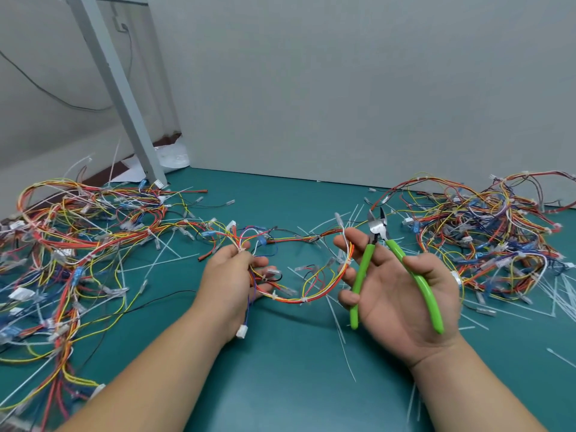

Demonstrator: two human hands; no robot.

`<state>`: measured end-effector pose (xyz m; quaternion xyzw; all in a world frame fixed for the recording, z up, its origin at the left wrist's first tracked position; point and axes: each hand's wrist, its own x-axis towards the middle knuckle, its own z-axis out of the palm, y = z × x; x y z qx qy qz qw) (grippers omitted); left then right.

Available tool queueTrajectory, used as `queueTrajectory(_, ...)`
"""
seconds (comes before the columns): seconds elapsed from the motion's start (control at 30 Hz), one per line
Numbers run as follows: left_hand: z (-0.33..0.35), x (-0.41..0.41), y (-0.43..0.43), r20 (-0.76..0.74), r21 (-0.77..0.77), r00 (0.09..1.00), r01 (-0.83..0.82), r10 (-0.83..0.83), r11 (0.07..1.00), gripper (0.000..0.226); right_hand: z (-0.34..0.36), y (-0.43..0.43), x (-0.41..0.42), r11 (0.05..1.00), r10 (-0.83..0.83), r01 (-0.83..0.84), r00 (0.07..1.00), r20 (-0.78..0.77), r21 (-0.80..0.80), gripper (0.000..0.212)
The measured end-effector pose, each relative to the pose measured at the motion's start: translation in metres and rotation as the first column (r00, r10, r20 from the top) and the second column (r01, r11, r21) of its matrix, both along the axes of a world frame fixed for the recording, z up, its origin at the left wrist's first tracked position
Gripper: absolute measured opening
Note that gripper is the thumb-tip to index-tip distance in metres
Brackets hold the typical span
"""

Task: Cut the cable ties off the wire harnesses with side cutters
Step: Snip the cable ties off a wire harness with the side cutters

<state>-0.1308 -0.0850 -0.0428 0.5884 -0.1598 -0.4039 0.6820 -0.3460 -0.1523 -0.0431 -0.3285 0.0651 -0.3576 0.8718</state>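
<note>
A wire harness (pixel 307 296) of red, orange and yellow wires sags in a loop between my two hands above the green mat. My left hand (pixel 229 277) grips one end of it, where several wires fan out; a white connector (pixel 242 332) dangles below that hand. My right hand (pixel 396 291) lies palm up and holds the green-handled side cutters (pixel 378 232), jaws open and pointing up. The forefinger and thumb of that hand also pinch the harness near a white cable tie (pixel 347 261). Other white cable ties (pixel 304 300) still wrap the loop.
A big tangle of harnesses (pixel 78 244) covers the left of the green table (pixel 280 369), another pile (pixel 492 241) the right. Cut white tie strips (pixel 339 335) litter the mat. A grey post (pixel 124 98) stands at the back left, a grey wall behind.
</note>
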Motion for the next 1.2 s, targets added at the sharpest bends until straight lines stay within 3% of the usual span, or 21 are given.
queueTrajectory(0.13, -0.003, -0.001, 0.001, 0.069, -0.022, 0.995, 0.074, -0.072, 0.997, 0.026, 0.003, 0.002, -0.001, 1.0, -0.013, 0.013, 1.0, -0.012, -0.007, 0.098)
queueTrajectory(0.3, -0.002, 0.002, 0.002, 0.026, -0.137, 0.998, 0.063, -0.06, 0.989, 0.032, 0.0, 0.001, 0.0, 0.999, -0.04, 0.04, 0.998, -0.05, 0.013, 0.095)
queueTrajectory(0.4, 0.006, 0.001, 0.0, 0.135, -0.095, 0.983, 0.135, -0.121, 0.986, 0.036, 0.0, 0.002, 0.003, 1.0, -0.028, 0.027, 0.997, -0.071, -0.009, 0.089)
queueTrajectory(0.73, 0.053, 0.009, -0.017, 0.491, -0.169, 0.857, 0.271, -0.158, 0.947, 0.01, 0.001, 0.003, 0.005, 0.986, -0.165, 0.168, 0.981, -0.105, 0.018, 0.086)
queueTrajectory(0.9, 0.058, 0.008, -0.018, 0.467, -0.192, 0.871, 0.267, -0.151, 0.944, 0.016, -0.001, 0.002, 0.005, 0.969, -0.224, 0.234, 0.968, -0.113, 0.082, 0.065)
queueTrajectory(1.07, 0.058, 0.003, -0.015, 0.433, -0.232, 0.882, 0.308, -0.185, 0.923, 0.014, -0.001, 0.003, 0.005, 0.975, -0.21, 0.216, 0.973, -0.1, 0.053, 0.064)
queueTrajectory(1.2, 0.056, 0.002, -0.012, 0.438, -0.214, 0.879, 0.306, -0.189, 0.928, 0.027, 0.0, 0.003, 0.004, 0.977, -0.206, 0.21, 0.973, -0.107, 0.031, 0.068)
